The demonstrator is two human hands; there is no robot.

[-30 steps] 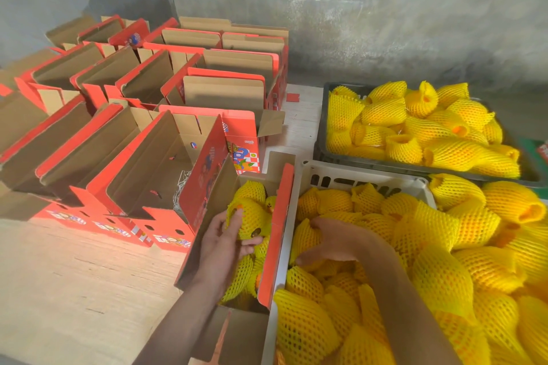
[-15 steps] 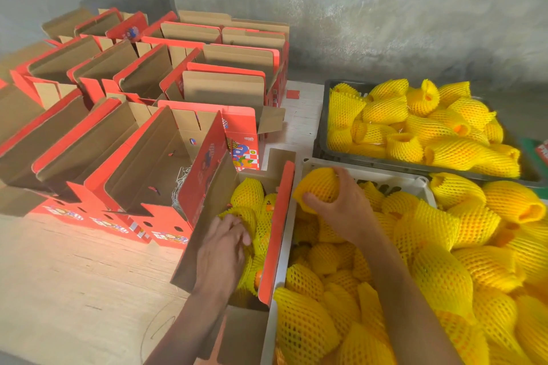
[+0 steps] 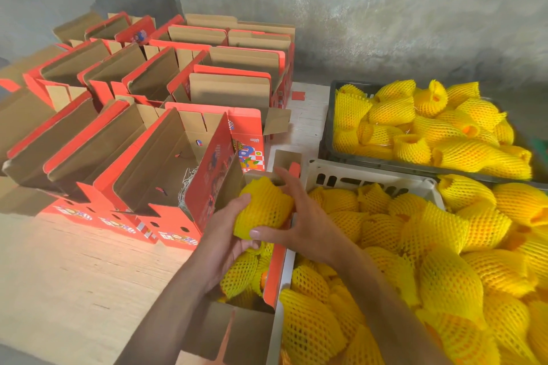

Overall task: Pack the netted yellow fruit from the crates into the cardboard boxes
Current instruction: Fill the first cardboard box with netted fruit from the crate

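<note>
Both hands hold one netted fruit [image 3: 264,208] above the open box [image 3: 274,268] that stands just left of the white crate [image 3: 341,170]; the left hand [image 3: 226,238] cups the fruit from below and from the left, fingers curled under it; the right hand [image 3: 299,221] grips it from the right, thumb across its near end and fingers spread over its far side. The box already has several netted fruit [image 3: 240,274] in it, lying under the held one; its red wall touches the white crate's left rim. The white crate is heaped with netted fruit [image 3: 415,246]; behind it, touching its far edge, a dark crate [image 3: 326,139] holds more netted fruit [image 3: 421,124]. Left of the white crate, beyond the box being filled, rows of red and brown boxes [image 3: 154,133] stand open on the wooden top [image 3: 74,284]; the nearest of these has some shredded paper [image 3: 186,184] at its bottom. A grey wall [image 3: 355,9] rises behind the crates.
</note>
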